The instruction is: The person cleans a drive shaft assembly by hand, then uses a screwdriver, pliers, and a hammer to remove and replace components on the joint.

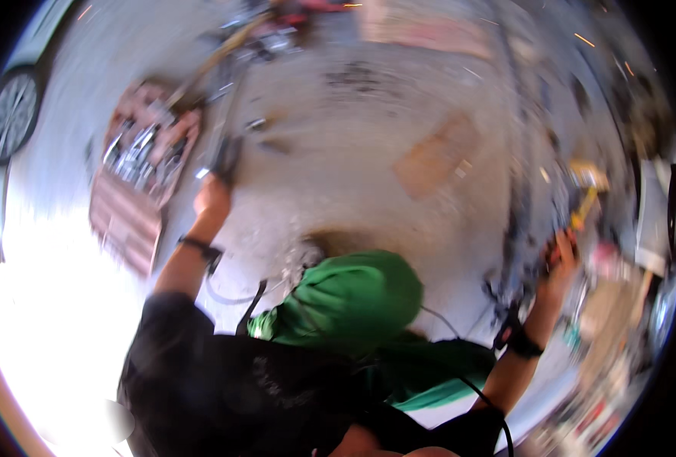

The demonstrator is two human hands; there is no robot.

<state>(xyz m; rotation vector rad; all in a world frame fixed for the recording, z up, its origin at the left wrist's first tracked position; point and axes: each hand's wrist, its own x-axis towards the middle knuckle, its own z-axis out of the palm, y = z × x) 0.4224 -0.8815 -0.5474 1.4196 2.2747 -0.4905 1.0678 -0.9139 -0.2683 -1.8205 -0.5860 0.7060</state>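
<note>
My left hand point(213, 198) is at a dark, blurred object point(222, 161) with a pale end, beside a long grey metal bar point(227, 114). Its fingers look closed, though motion smears them, so I cannot make out the kind of thing held. Far out to the right, my right hand point(560, 257) has its fingers wrapped round a red-orange grip point(569, 242). Just beyond that hand shows a yellow blurred shape point(584, 204); whether it joins the grip I cannot tell. Green cloth point(361, 297) covers my bent leg between the arms.
An open reddish-brown tool case point(124, 225) with several metal tools lies on the floor to the left. A brown cardboard piece point(438, 154) lies right of centre. A car wheel point(12, 114) stands at the far left. Blurred clutter point(605, 320) lines the right side.
</note>
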